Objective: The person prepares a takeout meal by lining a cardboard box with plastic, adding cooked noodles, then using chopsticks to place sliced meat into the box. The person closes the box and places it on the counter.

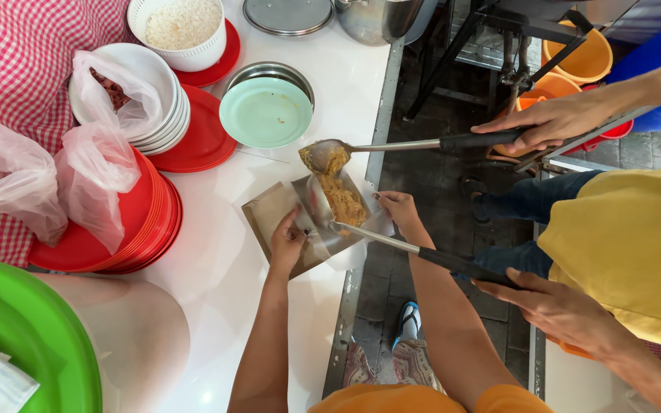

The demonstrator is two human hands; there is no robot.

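Brown paper sheet [273, 210] is lying on the white desk [216, 275]; we are pinching its edges, left hand [287, 243] near, right hand [398, 208] far, while a co-worker's two ladles [323, 200] are dropping yellow noodles [343, 200] onto it.

Both forearms reach up from the bottom of the frame toward the centre. Left hand [286, 243] sits just left of centre, palm down, fingers curled and pinching. Right hand [398, 206] is a little higher, right of centre, wrist bent, fingers folded in a loose grip.
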